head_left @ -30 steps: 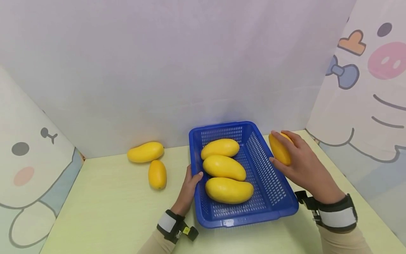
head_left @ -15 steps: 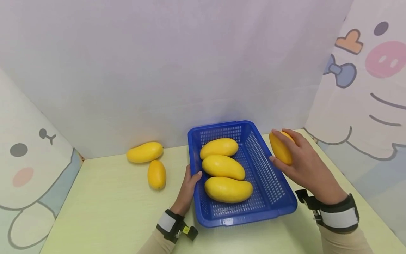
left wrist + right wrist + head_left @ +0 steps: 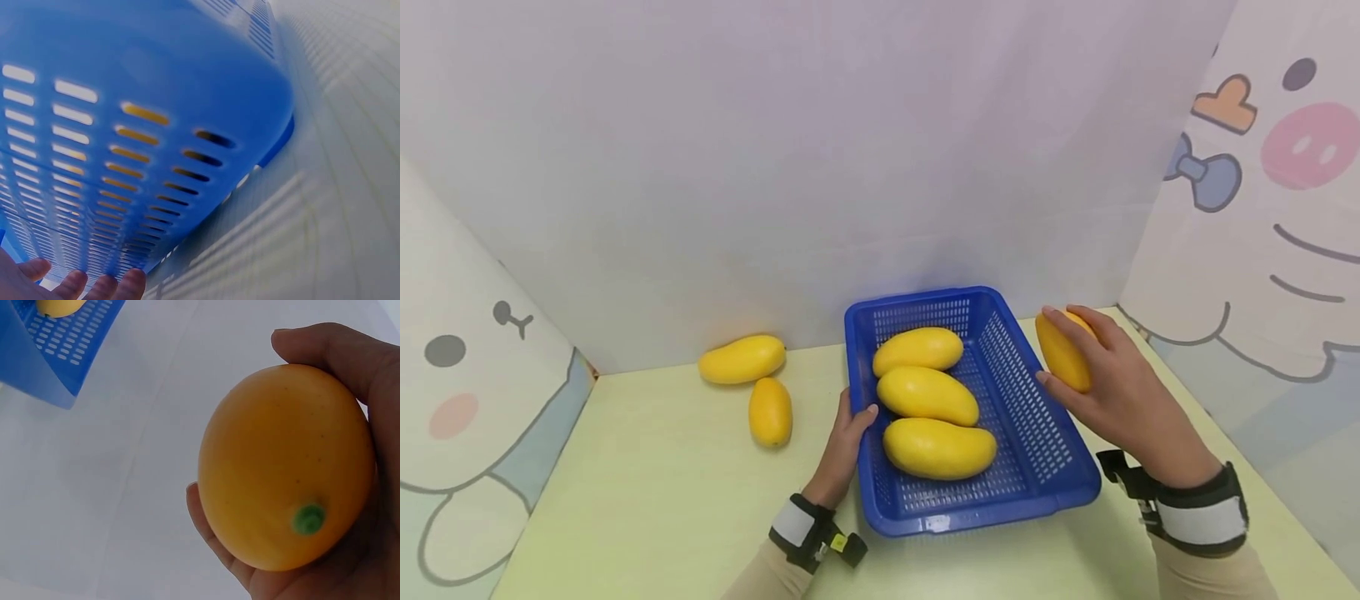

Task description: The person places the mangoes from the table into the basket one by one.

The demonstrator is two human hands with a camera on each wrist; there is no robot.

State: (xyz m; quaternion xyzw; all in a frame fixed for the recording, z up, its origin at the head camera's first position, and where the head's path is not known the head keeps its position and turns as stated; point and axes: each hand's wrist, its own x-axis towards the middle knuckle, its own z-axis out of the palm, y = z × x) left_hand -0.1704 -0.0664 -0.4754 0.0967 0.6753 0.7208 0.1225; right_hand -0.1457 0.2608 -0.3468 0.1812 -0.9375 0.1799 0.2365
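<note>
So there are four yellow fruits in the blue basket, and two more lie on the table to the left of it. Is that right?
Not quite: the head view shows three yellow fruits in the blue basket, not four. The other two do lie on the table to its left.

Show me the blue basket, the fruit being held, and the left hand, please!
Blue basket (image 3: pixel 992 518): head view, on its near rim.
Held fruit (image 3: pixel 284 464): right wrist view, on its rounded end.
Left hand (image 3: pixel 841 457): head view, on its back.
</note>
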